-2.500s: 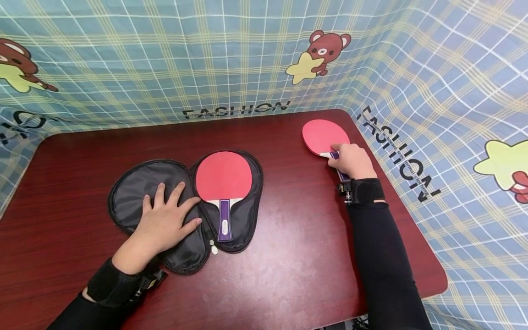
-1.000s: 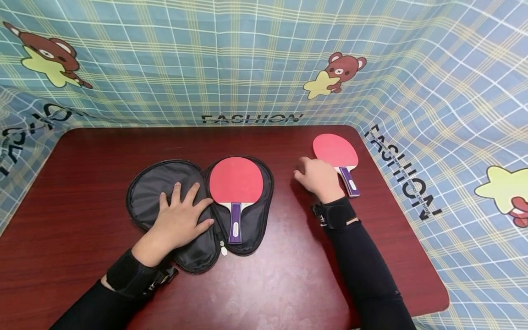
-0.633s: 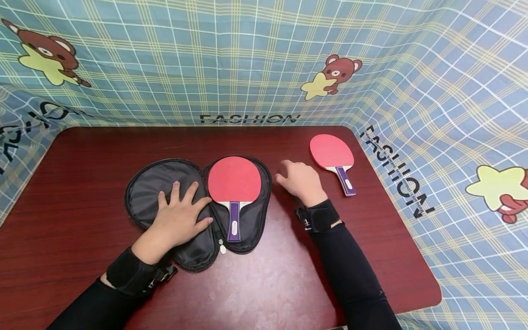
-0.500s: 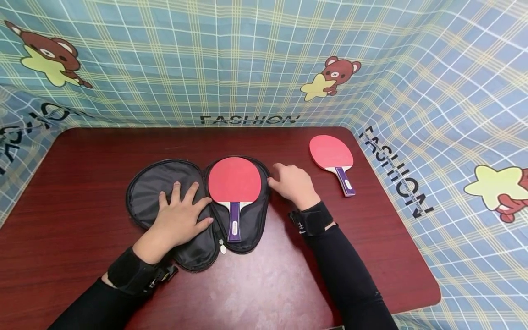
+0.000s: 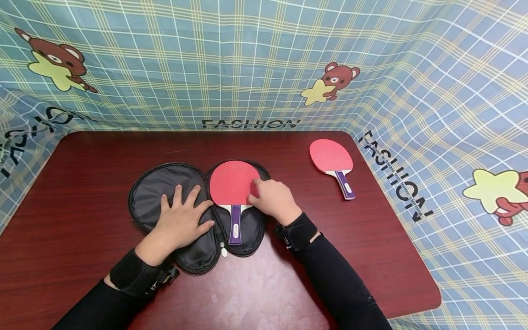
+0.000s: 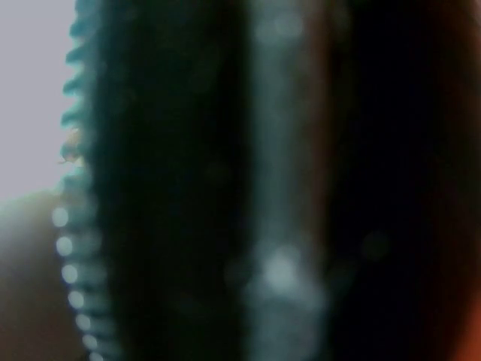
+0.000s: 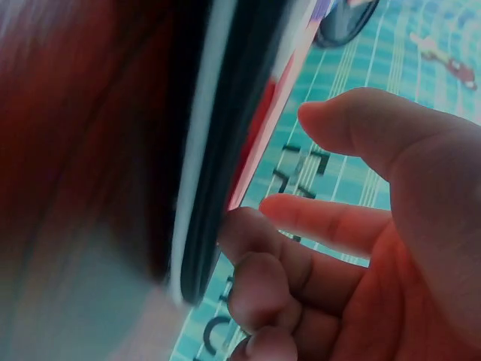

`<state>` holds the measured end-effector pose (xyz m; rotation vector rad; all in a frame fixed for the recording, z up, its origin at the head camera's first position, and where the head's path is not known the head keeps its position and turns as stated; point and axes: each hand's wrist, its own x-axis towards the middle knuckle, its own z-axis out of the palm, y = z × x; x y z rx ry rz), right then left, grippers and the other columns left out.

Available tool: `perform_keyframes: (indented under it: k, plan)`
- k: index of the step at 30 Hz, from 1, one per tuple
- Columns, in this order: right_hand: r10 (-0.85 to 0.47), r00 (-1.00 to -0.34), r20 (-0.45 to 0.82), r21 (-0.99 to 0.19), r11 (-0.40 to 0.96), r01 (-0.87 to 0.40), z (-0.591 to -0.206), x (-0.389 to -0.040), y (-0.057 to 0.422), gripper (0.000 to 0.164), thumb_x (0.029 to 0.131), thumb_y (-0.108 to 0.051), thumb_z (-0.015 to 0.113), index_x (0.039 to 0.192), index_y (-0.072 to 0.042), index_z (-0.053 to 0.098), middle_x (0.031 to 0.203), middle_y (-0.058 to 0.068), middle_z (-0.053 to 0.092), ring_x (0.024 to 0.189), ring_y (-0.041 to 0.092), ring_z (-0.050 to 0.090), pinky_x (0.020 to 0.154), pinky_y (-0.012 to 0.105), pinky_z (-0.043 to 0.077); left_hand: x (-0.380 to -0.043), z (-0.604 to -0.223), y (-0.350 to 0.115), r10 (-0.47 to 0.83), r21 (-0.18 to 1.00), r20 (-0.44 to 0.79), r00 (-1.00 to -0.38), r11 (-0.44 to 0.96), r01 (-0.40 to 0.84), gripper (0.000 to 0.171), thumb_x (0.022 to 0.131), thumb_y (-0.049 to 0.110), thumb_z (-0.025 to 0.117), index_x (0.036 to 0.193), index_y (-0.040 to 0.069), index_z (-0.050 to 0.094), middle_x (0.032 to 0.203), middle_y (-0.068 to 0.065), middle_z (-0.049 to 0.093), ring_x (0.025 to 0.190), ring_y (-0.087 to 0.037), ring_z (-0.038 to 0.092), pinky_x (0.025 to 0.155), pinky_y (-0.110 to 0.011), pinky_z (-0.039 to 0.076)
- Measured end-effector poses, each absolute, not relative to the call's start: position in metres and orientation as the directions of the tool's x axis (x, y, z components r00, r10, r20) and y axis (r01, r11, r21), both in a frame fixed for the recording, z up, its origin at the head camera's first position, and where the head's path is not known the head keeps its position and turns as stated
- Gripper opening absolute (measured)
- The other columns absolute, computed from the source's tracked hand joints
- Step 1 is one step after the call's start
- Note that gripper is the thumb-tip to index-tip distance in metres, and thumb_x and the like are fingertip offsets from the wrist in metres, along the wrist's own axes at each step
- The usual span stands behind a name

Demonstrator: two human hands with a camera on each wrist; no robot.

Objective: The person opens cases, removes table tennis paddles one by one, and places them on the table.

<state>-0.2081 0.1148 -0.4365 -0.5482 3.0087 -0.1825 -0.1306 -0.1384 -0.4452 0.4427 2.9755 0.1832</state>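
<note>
A black zip case lies unfolded on the table in the head view. Its right half holds a red table tennis bat with a purple handle pointing toward the person. Spread flat over the left half, my left hand rests on the lining. My right hand hovers at the bat's right edge, thumb and index finger apart over the red face. In the right wrist view the thumb stands away from the bat, the other fingers bent near the case's rim. Blurred zip teeth fill the left wrist view's left side.
A second red bat lies at the table's back right, purple handle toward the front. A zip pull hangs at the case's front. Plaid cloth with bear prints rises behind and right of the dark red table.
My right hand has let go of the second bat at the back right and moved left to the bat in the case. My left hand stays on the case.
</note>
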Motion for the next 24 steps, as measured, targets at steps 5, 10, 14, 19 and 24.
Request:
perform_keyframes:
  k: [5, 10, 14, 19, 24]
  plan:
    - [-0.402, -0.915, -0.047, -0.097, 0.913, -0.396, -0.438, -0.196, 0.101, 0.039, 0.093, -0.047, 0.060, 0.112, -0.015, 0.065, 0.064, 0.000, 0.058, 0.065, 0.024, 0.064, 0.053, 0.040, 0.050, -0.131, -0.446, -0.138, 0.296, 0.130, -0.110, -0.949, 0.951, 0.282, 0.057, 0.095, 0.053, 0.060, 0.144, 0.024, 0.054, 0.161, -0.020, 0.024, 0.144, -0.061, 0.013, 0.104, -0.082, 0.014]
    - [-0.370, -0.927, -0.057, -0.043, 0.929, -0.368, -0.439, -0.187, 0.090, 0.041, 0.091, -0.054, 0.058, 0.100, -0.015, 0.065, 0.062, 0.001, 0.058, 0.062, 0.027, 0.064, 0.047, 0.040, 0.048, -0.131, -0.447, -0.139, 0.299, 0.126, -0.103, -0.949, 0.950, 0.286, 0.056, 0.095, 0.053, 0.060, 0.144, 0.024, 0.054, 0.161, -0.020, 0.025, 0.143, -0.062, 0.013, 0.104, -0.083, 0.014]
    - [-0.369, -0.924, -0.099, -0.020, 0.929, -0.369, -0.439, -0.180, 0.084, 0.049, 0.090, -0.060, 0.059, 0.107, -0.014, 0.065, 0.063, 0.001, 0.058, 0.058, 0.025, 0.061, 0.046, 0.038, 0.047, -0.131, -0.448, -0.138, 0.300, 0.129, -0.102, -0.948, 0.949, 0.286, 0.056, 0.095, 0.053, 0.060, 0.143, 0.024, 0.054, 0.161, -0.021, 0.025, 0.143, -0.062, 0.013, 0.103, -0.083, 0.014]
    - [-0.392, -0.912, -0.122, -0.016, 0.919, -0.393, -0.440, -0.173, 0.077, 0.066, 0.086, -0.066, 0.063, 0.121, -0.010, 0.064, 0.063, 0.000, 0.058, 0.055, 0.021, 0.059, 0.046, 0.036, 0.047, -0.131, -0.447, -0.138, 0.303, 0.133, -0.104, -0.947, 0.948, 0.288, 0.057, 0.095, 0.052, 0.060, 0.144, 0.024, 0.054, 0.161, -0.021, 0.025, 0.143, -0.062, 0.013, 0.103, -0.083, 0.014]
    - [-0.403, -0.908, -0.116, -0.043, 0.915, -0.401, -0.438, -0.169, 0.073, 0.057, 0.086, -0.056, 0.064, 0.116, -0.009, 0.063, 0.060, 0.000, 0.057, 0.050, 0.019, 0.057, 0.044, 0.035, 0.047, -0.131, -0.447, -0.139, 0.306, 0.139, -0.108, -0.946, 0.947, 0.291, 0.057, 0.095, 0.052, 0.060, 0.145, 0.024, 0.053, 0.162, -0.020, 0.024, 0.143, -0.062, 0.012, 0.104, -0.083, 0.012]
